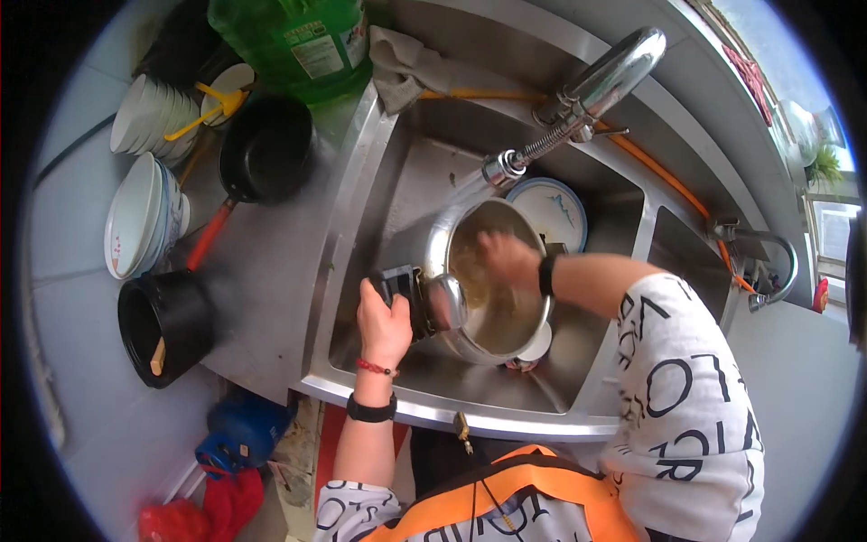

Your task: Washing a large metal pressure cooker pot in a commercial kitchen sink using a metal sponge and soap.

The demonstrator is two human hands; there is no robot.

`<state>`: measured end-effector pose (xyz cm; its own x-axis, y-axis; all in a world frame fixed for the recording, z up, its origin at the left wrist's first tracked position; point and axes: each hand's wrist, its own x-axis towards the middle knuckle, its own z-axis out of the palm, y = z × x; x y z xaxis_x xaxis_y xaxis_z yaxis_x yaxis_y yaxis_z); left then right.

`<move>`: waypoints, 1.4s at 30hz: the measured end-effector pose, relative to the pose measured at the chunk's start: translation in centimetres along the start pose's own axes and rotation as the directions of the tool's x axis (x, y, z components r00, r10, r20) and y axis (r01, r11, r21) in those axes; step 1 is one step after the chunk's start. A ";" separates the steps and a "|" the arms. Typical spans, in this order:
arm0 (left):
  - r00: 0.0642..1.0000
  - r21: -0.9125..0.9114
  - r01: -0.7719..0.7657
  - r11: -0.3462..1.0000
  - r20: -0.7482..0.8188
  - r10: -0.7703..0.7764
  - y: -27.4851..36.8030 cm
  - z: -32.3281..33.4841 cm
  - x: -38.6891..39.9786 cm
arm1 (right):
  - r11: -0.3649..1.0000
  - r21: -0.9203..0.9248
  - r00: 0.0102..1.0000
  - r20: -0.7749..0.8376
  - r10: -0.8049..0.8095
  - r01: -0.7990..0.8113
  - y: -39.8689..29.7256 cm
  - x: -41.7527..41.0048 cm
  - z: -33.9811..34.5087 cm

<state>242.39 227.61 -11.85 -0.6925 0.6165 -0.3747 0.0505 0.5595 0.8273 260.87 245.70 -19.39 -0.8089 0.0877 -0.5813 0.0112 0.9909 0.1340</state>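
A deep stainless-steel pot (504, 339) lies tilted in the sink basin, its mouth turned toward me. My left hand (386, 315) grips its black side handle (423, 305). Inside the pot, against the wet, brownish inner wall, is my right hand (511, 257). Motion blurs its fingers, so whether they hold anything is unclear. Above the pot hangs the chrome faucet (501, 169), with a pale stream running from it onto the pot's outer side. A blue-rimmed plate (552, 210) is behind the pot, and a small white dish (537, 344) is partly hidden under its near rim.
Left of the sink stand black saucepans (267, 152), (166, 325) one with a red handle, stacked bowls (145, 217), white cups (145, 118) and a green jug (318, 54). A grey cloth (406, 64) hangs on the sink corner. A second faucet (779, 271) rises at right.
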 end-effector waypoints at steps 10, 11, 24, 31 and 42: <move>0.988 0.019 -0.155 0.988 0.012 0.155 2.3 0.6 -0.9 | 0.036 0.992 0.851 0.125 -0.510 -0.124 -4.5 -4.8 -0.9; 0.987 0.013 -0.158 0.987 0.021 0.158 2.7 1.1 -0.8 | 0.083 0.988 0.867 -0.076 -0.492 0.134 -3.9 -4.7 0.8; 1.000 -0.062 0.003 0.998 -0.027 -0.004 -1.5 -0.1 -1.0 | 0.028 0.998 0.890 -0.036 -0.454 0.054 -4.1 -3.9 -1.3; 0.980 -0.372 0.187 0.909 0.012 -0.196 -1.0 -0.8 -1.4 | 0.378 0.925 0.828 -0.179 0.532 -0.043 11.2 -4.1 -0.7; 0.936 -0.526 0.352 0.774 0.204 -0.287 1.4 -1.7 0.1 | -0.310 0.936 0.925 0.258 0.279 -0.167 8.0 -6.7 13.7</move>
<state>241.17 227.48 -9.96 -0.5163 0.5295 -0.6732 -0.5832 0.3582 0.7291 274.42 254.48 -25.42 -0.5939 0.3838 -0.7071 0.6817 -0.2267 -0.6956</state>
